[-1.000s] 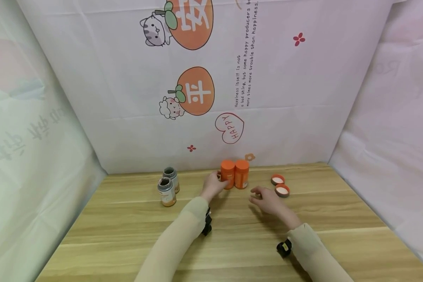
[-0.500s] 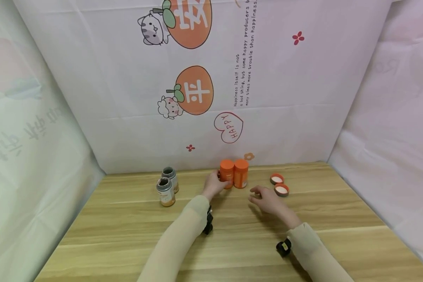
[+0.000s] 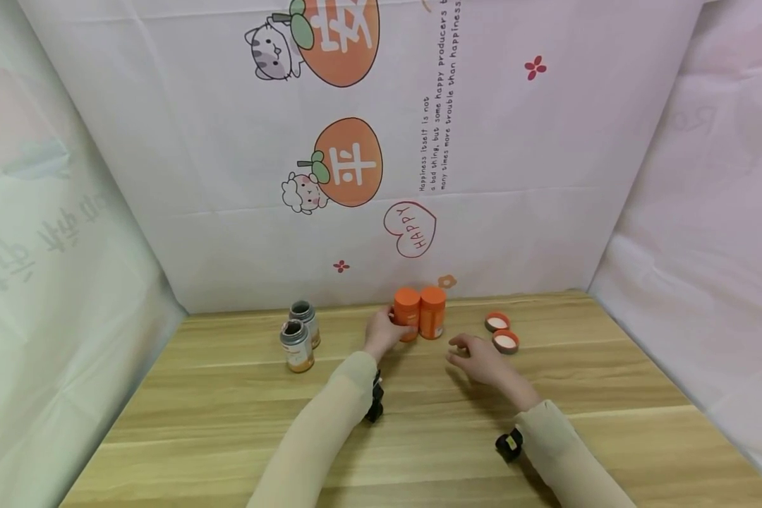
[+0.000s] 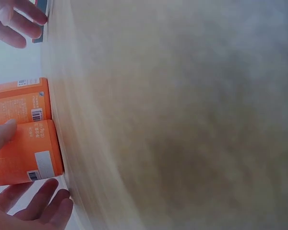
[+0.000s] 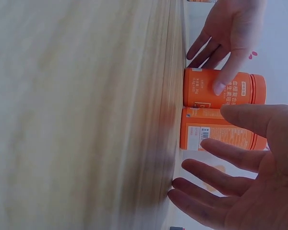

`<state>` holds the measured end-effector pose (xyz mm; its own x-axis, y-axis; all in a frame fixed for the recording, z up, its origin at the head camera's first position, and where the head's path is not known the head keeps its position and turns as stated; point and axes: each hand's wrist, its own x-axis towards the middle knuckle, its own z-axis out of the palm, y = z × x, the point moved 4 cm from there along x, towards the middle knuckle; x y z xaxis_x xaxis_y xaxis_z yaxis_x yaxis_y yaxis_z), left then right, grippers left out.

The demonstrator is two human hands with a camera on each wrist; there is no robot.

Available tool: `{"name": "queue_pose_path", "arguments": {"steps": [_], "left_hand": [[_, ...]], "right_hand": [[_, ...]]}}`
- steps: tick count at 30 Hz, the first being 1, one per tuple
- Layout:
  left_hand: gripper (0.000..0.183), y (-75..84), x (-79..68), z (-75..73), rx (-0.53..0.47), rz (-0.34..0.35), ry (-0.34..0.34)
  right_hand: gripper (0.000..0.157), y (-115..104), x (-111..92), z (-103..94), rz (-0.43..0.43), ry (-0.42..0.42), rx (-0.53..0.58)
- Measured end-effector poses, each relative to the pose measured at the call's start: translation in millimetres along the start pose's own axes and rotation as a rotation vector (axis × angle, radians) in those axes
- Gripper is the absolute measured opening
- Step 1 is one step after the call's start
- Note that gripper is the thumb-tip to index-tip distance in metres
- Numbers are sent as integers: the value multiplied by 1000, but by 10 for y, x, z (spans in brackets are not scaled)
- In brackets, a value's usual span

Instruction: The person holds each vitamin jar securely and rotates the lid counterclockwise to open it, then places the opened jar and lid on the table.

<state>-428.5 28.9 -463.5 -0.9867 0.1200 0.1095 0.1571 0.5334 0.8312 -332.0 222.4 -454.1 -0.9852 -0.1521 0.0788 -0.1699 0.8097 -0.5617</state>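
Note:
Two orange bottles with orange lids stand upright side by side at the table's back. My left hand (image 3: 384, 331) holds the left orange bottle (image 3: 407, 305), its thumb (image 5: 221, 86) across the front and its fingers around the left side. The right orange bottle (image 3: 432, 314) stands against it, with a barcode label facing the right wrist view. Just right of the pair, my right hand (image 3: 480, 360) hovers low over the table with fingers spread and holds nothing. In the right wrist view its fingers (image 5: 216, 179) overlap the right bottle's lower edge.
Two grey bottles without lids, a front one (image 3: 298, 349) and a rear one (image 3: 311, 326), stand at the back left. Two upturned lids, one nearer (image 3: 506, 342) and one farther (image 3: 498, 322), lie right of my right hand. A printed white cloth (image 3: 495, 212) hangs behind the wooden table (image 3: 419, 451).
The head view has swung slightly, so everything sits a little farther left in it. Both hands and the bottles keep their places on the table.

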Motion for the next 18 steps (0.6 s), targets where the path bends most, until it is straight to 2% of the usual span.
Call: {"name": "queue_pose_path", "arguments": {"steps": [7,18], "left_hand": [[40,5,-24,-39,-16,5,41],[43,-11,-84,-148,-30,53,84]], "right_hand": [[41,-24,-1,3,8,-10,8],[38,-14,21,20,6,3,5]]}}
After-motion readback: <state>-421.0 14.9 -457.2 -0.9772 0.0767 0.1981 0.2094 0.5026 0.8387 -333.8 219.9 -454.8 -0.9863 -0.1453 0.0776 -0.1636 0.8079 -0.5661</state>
